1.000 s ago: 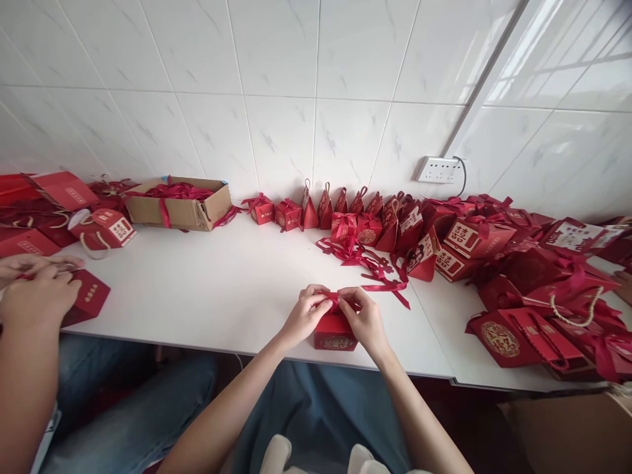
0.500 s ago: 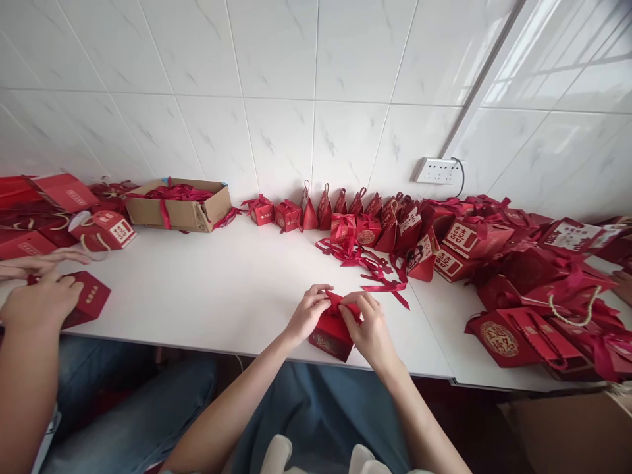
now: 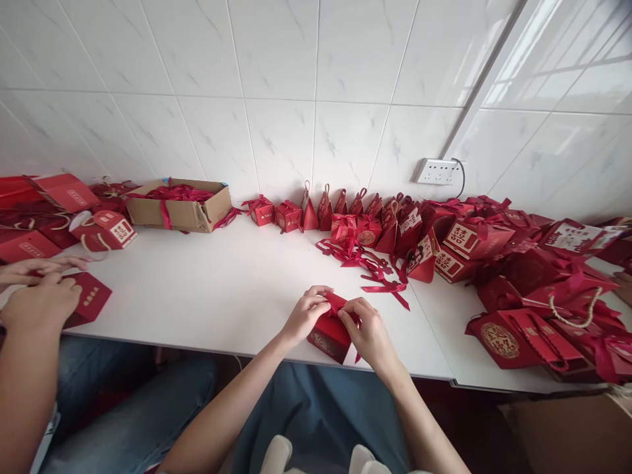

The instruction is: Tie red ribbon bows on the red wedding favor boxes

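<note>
A small red gift box (image 3: 330, 337) with a gold pattern on its side sits near the table's front edge, in front of me. On its top is a red ribbon (image 3: 334, 308), bunched between my two hands. My left hand (image 3: 310, 313) pinches the ribbon from the left, thumb against fingertips. From the right, my right hand (image 3: 364, 324) pinches it too, and a ribbon end hangs below that hand. The fingers partly cover the ribbon, so the shape of its knot or bow is hidden.
Beyond my hands lie loose ribbons (image 3: 380, 270) and a row of red boxes (image 3: 340, 227). A cardboard box of ribbons (image 3: 170, 214) stands at back left. Finished-looking red boxes (image 3: 498, 339) pile up at right. At left, a co-worker's hands (image 3: 42, 299) hold another red box (image 3: 91, 299).
My hands stay at the ribbon, with the right fingers shifted slightly. The box has turned or slid a little toward me. The co-worker's hands have moved slightly.
</note>
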Action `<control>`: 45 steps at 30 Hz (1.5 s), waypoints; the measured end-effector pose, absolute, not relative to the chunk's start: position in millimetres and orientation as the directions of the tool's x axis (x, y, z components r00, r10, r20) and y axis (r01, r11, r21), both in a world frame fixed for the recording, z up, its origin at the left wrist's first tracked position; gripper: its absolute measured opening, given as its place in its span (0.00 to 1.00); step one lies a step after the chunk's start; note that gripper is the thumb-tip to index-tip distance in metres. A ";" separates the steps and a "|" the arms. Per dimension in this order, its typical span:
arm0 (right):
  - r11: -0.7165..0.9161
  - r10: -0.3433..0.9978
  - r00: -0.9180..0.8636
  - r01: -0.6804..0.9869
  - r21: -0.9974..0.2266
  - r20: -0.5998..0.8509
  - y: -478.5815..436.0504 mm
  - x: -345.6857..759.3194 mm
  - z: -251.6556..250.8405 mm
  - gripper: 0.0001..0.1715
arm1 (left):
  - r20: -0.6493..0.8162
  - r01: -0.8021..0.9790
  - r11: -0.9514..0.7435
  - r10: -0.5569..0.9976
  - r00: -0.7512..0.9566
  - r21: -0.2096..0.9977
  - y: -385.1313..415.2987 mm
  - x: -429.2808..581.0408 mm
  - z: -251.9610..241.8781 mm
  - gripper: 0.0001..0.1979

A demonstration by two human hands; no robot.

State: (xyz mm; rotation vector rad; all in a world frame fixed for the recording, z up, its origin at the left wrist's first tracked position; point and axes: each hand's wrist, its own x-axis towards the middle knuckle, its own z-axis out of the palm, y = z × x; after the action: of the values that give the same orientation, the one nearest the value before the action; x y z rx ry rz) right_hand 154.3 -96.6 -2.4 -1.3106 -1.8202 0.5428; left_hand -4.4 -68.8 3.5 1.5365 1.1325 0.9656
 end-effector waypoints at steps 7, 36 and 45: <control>0.444 0.886 -0.224 0.661 -0.605 0.405 -98.6 157.8 2.3 0.11 | 0.074 0.260 -0.140 0.966 0.246 0.955 -70.9 -8.7 5.3 0.14; -0.036 0.997 0.081 0.636 -0.770 0.021 -112.8 150.3 4.8 0.30 | 0.179 0.425 -0.204 0.979 0.100 0.882 -92.6 -10.1 -4.6 0.10; 0.012 0.999 -0.054 0.242 -0.970 -0.001 -107.6 155.8 -19.0 0.25 | 0.209 0.298 -0.192 0.977 -0.026 0.935 -91.0 -14.8 -20.8 0.10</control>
State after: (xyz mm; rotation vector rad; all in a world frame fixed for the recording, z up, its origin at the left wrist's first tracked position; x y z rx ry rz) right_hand 155.8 -107.6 -19.0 -1.3570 -1.4312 1.1193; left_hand -14.8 -91.0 -20.8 1.5598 1.3696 1.2491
